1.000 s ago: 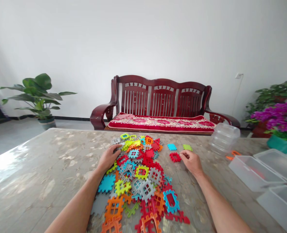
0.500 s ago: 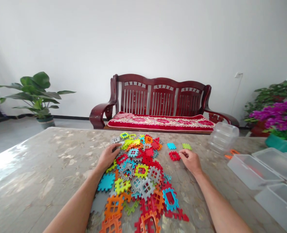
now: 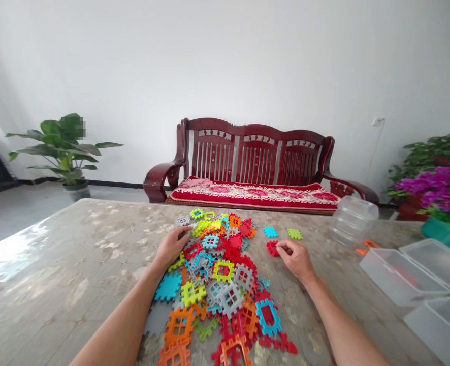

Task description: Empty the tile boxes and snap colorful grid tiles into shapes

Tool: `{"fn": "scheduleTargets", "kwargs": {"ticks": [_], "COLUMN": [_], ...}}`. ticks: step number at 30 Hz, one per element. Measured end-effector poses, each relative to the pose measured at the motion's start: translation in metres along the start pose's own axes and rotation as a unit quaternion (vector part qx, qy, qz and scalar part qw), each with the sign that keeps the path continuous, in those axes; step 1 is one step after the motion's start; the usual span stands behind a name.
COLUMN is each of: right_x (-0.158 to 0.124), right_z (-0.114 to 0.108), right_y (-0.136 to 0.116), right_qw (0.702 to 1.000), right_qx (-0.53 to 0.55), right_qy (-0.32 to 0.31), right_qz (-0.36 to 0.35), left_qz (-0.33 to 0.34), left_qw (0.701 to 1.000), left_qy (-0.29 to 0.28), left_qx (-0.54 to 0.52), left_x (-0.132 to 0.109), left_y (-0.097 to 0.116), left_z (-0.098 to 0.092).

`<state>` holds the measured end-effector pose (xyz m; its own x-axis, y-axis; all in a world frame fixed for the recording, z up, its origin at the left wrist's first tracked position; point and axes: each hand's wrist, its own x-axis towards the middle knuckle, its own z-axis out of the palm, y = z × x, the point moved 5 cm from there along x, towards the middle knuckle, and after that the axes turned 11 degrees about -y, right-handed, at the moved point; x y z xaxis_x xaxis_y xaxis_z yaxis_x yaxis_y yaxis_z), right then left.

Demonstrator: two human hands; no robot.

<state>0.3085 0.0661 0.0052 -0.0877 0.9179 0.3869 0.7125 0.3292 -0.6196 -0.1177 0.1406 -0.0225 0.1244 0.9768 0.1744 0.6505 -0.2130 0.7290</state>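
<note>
A pile of colourful plastic interlocking building pieces (image 3: 230, 297) runs down the middle of the table. At its left edge rests my left hand (image 3: 172, 246), fingers loosely extended and apart with nothing gripped, close to some yellow and grey pieces. My right hand (image 3: 295, 257) is to the right of the pile, thumb and fingertips pinched at the right side of a red frame piece (image 3: 272, 248) and covering part of it. Beyond that piece lie a flat blue square piece (image 3: 270, 232) and a flat green square piece (image 3: 295, 234).
Clear plastic boxes (image 3: 404, 272) stand on the table's right side, with a stacked clear container (image 3: 354, 218) and orange pieces (image 3: 367, 247) nearby. Purple flowers (image 3: 438, 188) are at the far right. A wooden bench (image 3: 255, 152) stands behind the table (image 3: 76, 254).
My right hand has moved slightly left, its fingertips now over the right part of the red frame piece. My left hand stays at the pile. The view has shifted a little.
</note>
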Motion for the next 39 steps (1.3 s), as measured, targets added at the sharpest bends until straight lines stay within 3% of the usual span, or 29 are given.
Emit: {"fn": "scheduleTargets", "kwargs": {"ticks": [9,17,22,28,35,39], "right_x": [-0.002,-0.008,-0.009,-0.008,-0.011,-0.011], "right_z": [0.024,0.053,0.061,0.056,0.055,0.046], "right_y": [-0.03,-0.044,-0.059,-0.066,-0.062,-0.058], "right_qw": [0.991,0.966,0.954,0.95,0.96,0.973], "right_qx": [0.003,0.015,0.014,0.048,0.022,0.045], "right_qy": [-0.124,-0.259,-0.299,-0.293,-0.272,-0.221], "right_qz": [-0.045,0.018,-0.033,-0.093,-0.065,-0.045], "left_qz": [-0.001,-0.007,-0.009,-0.011,-0.01,-0.006], "left_qw": [1.0,1.0,1.0,1.0,1.0,1.0], "left_qy": [-0.001,-0.003,-0.004,-0.005,-0.001,-0.001], "left_qx": [0.007,0.014,0.019,0.018,0.017,0.021], "left_x": [0.002,0.002,0.002,0.0,-0.001,-0.001], "left_y": [0.0,-0.001,-0.001,0.001,0.004,0.006], "left_z": [0.0,0.001,0.001,0.0,-0.002,-0.003]}}
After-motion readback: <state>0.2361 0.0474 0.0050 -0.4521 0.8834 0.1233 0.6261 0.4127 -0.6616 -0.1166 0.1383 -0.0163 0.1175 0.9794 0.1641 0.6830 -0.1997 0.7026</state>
